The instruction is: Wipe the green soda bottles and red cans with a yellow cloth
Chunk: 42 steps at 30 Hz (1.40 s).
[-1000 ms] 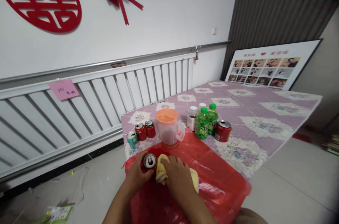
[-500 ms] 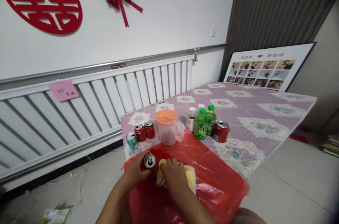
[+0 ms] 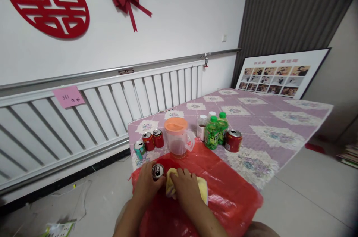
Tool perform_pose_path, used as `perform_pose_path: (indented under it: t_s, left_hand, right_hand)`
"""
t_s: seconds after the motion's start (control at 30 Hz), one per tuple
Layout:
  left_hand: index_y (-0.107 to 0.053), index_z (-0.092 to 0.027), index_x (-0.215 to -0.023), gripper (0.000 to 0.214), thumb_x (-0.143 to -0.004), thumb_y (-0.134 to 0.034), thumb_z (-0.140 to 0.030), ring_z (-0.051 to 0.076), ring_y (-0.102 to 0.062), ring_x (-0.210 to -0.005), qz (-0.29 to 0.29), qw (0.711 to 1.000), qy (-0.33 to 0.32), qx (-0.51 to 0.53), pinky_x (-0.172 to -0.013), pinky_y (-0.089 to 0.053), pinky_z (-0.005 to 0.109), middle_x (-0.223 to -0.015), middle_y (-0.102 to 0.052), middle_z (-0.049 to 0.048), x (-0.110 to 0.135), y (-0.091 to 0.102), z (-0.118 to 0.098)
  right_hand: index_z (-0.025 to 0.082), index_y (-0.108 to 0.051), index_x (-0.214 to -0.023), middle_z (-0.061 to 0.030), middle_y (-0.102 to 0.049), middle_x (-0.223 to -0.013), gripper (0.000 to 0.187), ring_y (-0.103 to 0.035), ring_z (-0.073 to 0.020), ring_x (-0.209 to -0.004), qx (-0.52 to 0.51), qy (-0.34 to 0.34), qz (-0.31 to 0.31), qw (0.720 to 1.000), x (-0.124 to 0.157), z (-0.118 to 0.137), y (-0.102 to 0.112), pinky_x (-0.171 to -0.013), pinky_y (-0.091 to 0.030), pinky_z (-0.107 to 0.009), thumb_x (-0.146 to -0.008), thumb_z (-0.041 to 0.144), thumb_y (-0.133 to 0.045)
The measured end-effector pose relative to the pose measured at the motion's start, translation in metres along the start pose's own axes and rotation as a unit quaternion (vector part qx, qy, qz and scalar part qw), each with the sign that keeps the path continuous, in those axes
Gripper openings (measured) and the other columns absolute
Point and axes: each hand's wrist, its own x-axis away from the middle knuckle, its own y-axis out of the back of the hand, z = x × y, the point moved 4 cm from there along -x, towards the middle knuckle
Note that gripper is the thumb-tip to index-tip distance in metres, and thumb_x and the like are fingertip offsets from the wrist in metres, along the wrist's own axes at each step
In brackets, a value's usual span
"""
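My left hand [image 3: 147, 183] is wrapped round a drink can [image 3: 158, 171], which stands upright with its opened top facing up. My right hand [image 3: 187, 186] grips a bunched yellow cloth [image 3: 203, 188] just to the right of the can. Both rest over a red plastic sheet [image 3: 218, 181] spread on the near end of the table. Behind them stands a clear plastic pitcher [image 3: 176, 142] with an orange lid. The lower part of the can is hidden by my fingers.
Left of the pitcher stand a teal can [image 3: 140, 150] and two red cans [image 3: 148, 141]. To its right are green-capped bottles [image 3: 212, 134], white-capped bottles [image 3: 201, 128] and a larger red can [image 3: 233, 141]. A white radiator [image 3: 112, 104] runs along the wall behind the table [image 3: 268, 117].
My left forearm has swung a little to the right, and the hand has shifted slightly round the can. The right hand stays on the cloth. The view has tilted slightly.
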Motion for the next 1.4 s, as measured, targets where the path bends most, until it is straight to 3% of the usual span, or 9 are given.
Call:
perform_pose_path:
  t_s: [0.13, 0.33, 0.63, 0.83, 0.97, 1.4]
  left_hand:
    - [-0.053, -0.017, -0.123, 0.054, -0.071, -0.064, -0.011, 0.021, -0.060, -0.113, 0.039, 0.999, -0.012, 0.035, -0.101, -0.045, 0.033, -0.120, -0.063, 0.0085, -0.001, 0.000, 0.002]
    - [-0.048, -0.017, -0.133, 0.067, -0.069, -0.063, -0.008, 0.022, -0.057, -0.124, 0.095, 0.992, -0.007, 0.081, -0.108, -0.043, 0.033, -0.134, -0.059, 0.0101, -0.003, 0.000, 0.001]
    - [-0.049, -0.019, -0.134, 0.069, -0.068, -0.061, -0.004, 0.023, -0.053, -0.130, 0.127, 0.988, -0.005, 0.093, -0.111, -0.041, 0.037, -0.139, -0.057, 0.0093, -0.006, 0.002, 0.001]
    - [-0.048, -0.019, -0.135, 0.070, -0.068, -0.061, -0.004, 0.023, -0.054, -0.129, 0.131, 0.985, -0.003, 0.115, -0.112, -0.041, 0.038, -0.139, -0.057, 0.0099, -0.006, 0.001, 0.004]
    - [-0.049, -0.019, -0.133, 0.069, -0.067, -0.061, -0.005, 0.025, -0.053, -0.130, 0.136, 0.983, -0.010, 0.122, -0.112, -0.040, 0.041, -0.140, -0.057, 0.0108, -0.006, 0.000, 0.007]
    - [-0.049, -0.019, -0.134, 0.074, -0.063, -0.056, 0.000, 0.024, -0.053, -0.130, 0.186, 0.974, -0.062, 0.111, -0.115, -0.038, 0.040, -0.141, -0.056, 0.0101, -0.018, 0.004, 0.002]
  right_hand:
    - [0.026, -0.063, -0.118, -0.0101, -0.066, -0.114, 0.040, -0.060, -0.0309, -0.103, -0.007, 0.005, -0.005, 1.000, 0.003, -0.002, 0.012, -0.081, -0.043, -0.041, -0.080, 0.026, -0.073]
    - [0.030, -0.063, -0.117, -0.0094, -0.066, -0.114, 0.031, -0.059, -0.0309, -0.106, -0.003, 0.007, -0.016, 1.000, 0.001, -0.004, 0.027, -0.081, -0.042, -0.041, -0.088, 0.022, -0.063]
    - [0.021, -0.069, -0.105, -0.0137, -0.069, -0.107, 0.019, -0.061, -0.0300, -0.102, 0.011, 0.004, 0.008, 1.000, -0.005, -0.001, 0.006, -0.082, -0.043, -0.042, -0.091, 0.018, -0.057]
    - [0.024, -0.066, -0.111, -0.0112, -0.068, -0.110, 0.026, -0.060, -0.0310, -0.103, 0.009, 0.007, -0.005, 1.000, -0.002, -0.003, 0.019, -0.081, -0.042, -0.042, -0.085, 0.020, -0.065]
    - [0.028, -0.063, -0.118, -0.0102, -0.066, -0.114, 0.029, -0.059, -0.0309, -0.106, 0.009, 0.006, -0.019, 1.000, -0.001, -0.003, 0.028, -0.082, -0.041, -0.042, -0.090, 0.020, -0.058]
    - [0.020, -0.070, -0.104, -0.0141, -0.069, -0.107, 0.018, -0.061, -0.0293, -0.103, 0.022, 0.002, 0.016, 1.000, 0.001, 0.002, 0.005, -0.083, -0.044, -0.042, -0.092, 0.020, -0.057]
